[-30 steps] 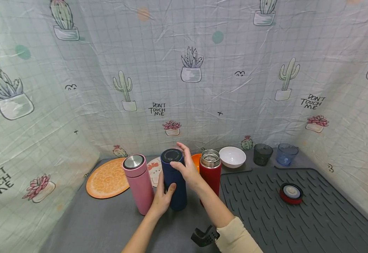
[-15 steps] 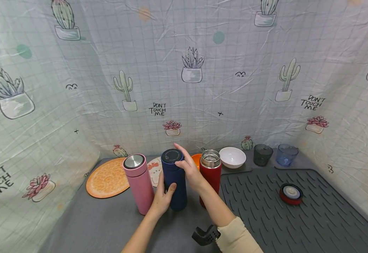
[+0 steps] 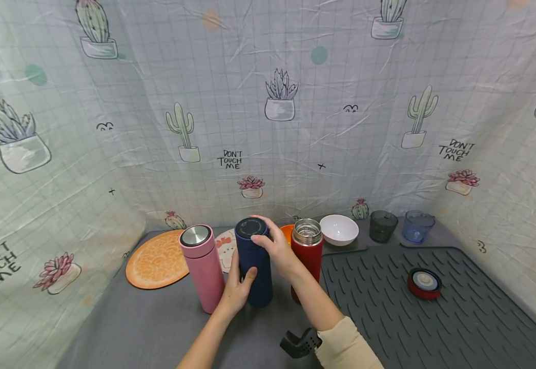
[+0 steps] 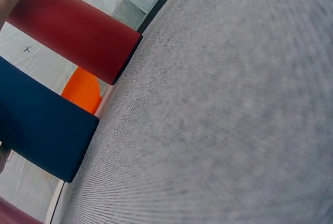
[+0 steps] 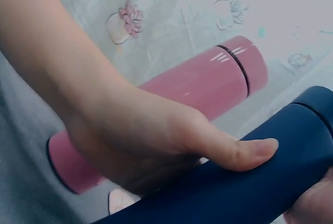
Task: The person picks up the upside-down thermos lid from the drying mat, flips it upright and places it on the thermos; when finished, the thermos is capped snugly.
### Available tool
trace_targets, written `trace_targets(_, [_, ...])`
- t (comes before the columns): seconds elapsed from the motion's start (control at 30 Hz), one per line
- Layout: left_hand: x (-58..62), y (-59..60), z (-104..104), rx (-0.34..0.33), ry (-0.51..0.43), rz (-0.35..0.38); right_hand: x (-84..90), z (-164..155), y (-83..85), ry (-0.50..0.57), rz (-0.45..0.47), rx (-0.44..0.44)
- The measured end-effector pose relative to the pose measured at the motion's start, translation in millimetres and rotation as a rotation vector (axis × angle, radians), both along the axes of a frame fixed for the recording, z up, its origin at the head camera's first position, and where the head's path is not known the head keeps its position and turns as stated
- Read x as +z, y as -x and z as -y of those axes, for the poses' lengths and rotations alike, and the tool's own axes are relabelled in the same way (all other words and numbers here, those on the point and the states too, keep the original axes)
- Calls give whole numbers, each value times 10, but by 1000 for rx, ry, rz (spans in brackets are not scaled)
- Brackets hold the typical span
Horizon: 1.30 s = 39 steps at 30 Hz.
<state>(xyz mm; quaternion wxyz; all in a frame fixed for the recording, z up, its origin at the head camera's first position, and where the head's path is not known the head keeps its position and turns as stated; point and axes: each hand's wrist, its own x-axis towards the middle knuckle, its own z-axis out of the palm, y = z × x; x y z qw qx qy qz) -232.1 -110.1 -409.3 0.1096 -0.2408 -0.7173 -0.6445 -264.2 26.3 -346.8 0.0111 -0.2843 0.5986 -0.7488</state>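
A dark blue thermos bottle (image 3: 261, 282) stands upright in the middle of the head view, its black-topped lid (image 3: 251, 228) on. My left hand (image 3: 235, 293) grips its body from the left, thumb toward me; the right wrist view shows this hand (image 5: 135, 130) wrapped round the blue bottle (image 5: 229, 187). My right hand (image 3: 281, 252) holds the lid from the right, thumb on the near side and fingers curving behind the rim. To the left stands a pink thermos bottle (image 3: 205, 277) with a silver-topped lid. A lidless red thermos bottle (image 3: 308, 261) stands behind my right forearm.
A red bottle cap (image 3: 425, 283) lies underside up on the ridged black mat (image 3: 388, 328). Behind are an orange-slice placemat (image 3: 157, 260), a patterned round mat (image 3: 225, 248), an orange dish (image 3: 287, 231), a white bowl (image 3: 338, 229), a dark cup (image 3: 382, 226) and a blue cup (image 3: 417, 225).
My right hand's raised, straighter fingers have come down and curled round the lid's far side, after shifting slightly right. The left hand and the bottles stay where they were.
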Motion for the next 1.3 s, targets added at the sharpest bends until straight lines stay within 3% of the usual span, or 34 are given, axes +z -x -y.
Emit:
trace_targets(0.17, [-8,-6,-4,-2,3,-7,1,13,-2,-31,-8,-77])
trace_targets(0.4, [-11,-6,-11,8,8,1,-4,-29,7,-17,-13,30])
trace_targets(0.6, [0,-15,-12,13,17,-10,-12,-2,-6,-17,-15,-35])
trace_targets(0.87, [20,-27,-8,29,22,-26,-31,-32,16,-16,-25,57])
trace_targets(1.0, [20,-22,0,36,36,-33,-52,-12,32,5,-25,-12])
trace_targets(1.13, [-108,79,34,14,26,-40,-50,22,16,-22,0,-76])
trace_targets(1.3, [-242,166,55,0,3,-52,-33,-5,14,-68,-7,-15])
